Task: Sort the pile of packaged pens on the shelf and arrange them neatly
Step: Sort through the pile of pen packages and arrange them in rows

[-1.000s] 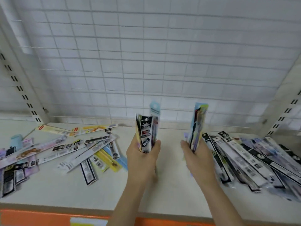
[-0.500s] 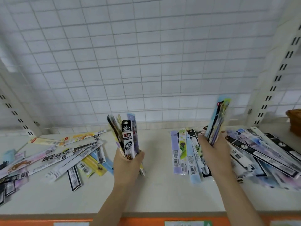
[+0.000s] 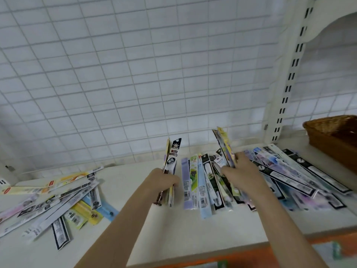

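My left hand [image 3: 162, 182] grips an upright bundle of packaged pens [image 3: 172, 157], a black-and-white pack at its front. My right hand [image 3: 241, 171] holds a second upright bundle [image 3: 224, 146] with yellow and blue packs, just above a laid-out row of pen packs [image 3: 195, 182] at the shelf's middle. A loose pile of pen packs [image 3: 56, 200] lies scattered at the left. More packs [image 3: 301, 175] lie fanned side by side at the right.
The cream shelf board [image 3: 193, 233] has an orange front edge. A white wire grid [image 3: 135, 74] forms the back wall. A slotted upright post [image 3: 289, 80] stands at the right, with a brown wicker basket [image 3: 334, 136] beyond it.
Both hands have shifted right and forward with their bundles. The right hand's bundle has come down over the laid-out row; the view swung right, bringing the basket into sight.
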Tool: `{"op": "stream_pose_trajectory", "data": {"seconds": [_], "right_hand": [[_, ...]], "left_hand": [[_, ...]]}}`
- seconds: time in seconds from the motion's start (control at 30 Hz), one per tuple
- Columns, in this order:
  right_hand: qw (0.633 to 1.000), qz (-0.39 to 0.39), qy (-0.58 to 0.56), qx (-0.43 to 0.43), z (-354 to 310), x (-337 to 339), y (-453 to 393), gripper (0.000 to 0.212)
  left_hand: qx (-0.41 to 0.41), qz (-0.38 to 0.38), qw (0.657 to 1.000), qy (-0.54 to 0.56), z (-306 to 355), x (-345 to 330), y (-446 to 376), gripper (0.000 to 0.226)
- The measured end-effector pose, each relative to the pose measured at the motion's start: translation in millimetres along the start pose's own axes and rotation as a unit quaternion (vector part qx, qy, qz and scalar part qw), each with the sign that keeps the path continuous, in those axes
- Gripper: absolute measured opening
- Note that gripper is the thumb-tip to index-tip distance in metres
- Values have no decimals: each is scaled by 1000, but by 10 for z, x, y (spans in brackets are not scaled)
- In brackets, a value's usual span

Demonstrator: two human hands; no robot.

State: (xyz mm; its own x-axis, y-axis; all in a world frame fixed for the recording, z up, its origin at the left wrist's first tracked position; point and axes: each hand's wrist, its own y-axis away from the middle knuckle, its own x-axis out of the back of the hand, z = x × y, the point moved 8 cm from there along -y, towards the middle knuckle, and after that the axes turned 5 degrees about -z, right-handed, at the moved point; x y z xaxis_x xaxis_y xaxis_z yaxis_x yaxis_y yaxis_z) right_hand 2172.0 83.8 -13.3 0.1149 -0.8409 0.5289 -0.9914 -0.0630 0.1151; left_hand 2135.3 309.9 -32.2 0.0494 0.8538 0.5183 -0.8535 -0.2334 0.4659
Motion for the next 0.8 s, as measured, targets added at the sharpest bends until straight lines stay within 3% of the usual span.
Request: {"op": "stream_pose_trajectory", "data": {"seconds": [0.17, 0.3, 0.4, 0.57, 0.63, 0.73, 0.8], "right_hand": [[999, -12, 42, -24, 36, 63, -38, 27], [997, -9, 69, -34, -22, 28, -76, 19], [992, 0, 122, -30, -102, -15, -78, 35], [979, 10, 202, 3, -227, -134, -79, 41], [973, 12, 229, 12, -246, -174, -73, 43], [969, 1, 246, 10, -236, -222, -81, 47], [968, -9, 249, 2, -225, -242, -76, 46]], "left_hand": [[-11, -13, 999, -27, 251, -181, -88, 24], [-13, -8, 999, -32, 292, -230, -143, 21], [-17, 9, 999, -39, 246, -186, -175, 14], [-12, 36, 997, -71, 150, -125, -273, 79], [-22, 65, 994, -88, 177, -88, -266, 89], [-25, 101, 987, -122, 227, 1, -244, 76], [-31, 106, 980, -168, 252, 36, -253, 54]]}}
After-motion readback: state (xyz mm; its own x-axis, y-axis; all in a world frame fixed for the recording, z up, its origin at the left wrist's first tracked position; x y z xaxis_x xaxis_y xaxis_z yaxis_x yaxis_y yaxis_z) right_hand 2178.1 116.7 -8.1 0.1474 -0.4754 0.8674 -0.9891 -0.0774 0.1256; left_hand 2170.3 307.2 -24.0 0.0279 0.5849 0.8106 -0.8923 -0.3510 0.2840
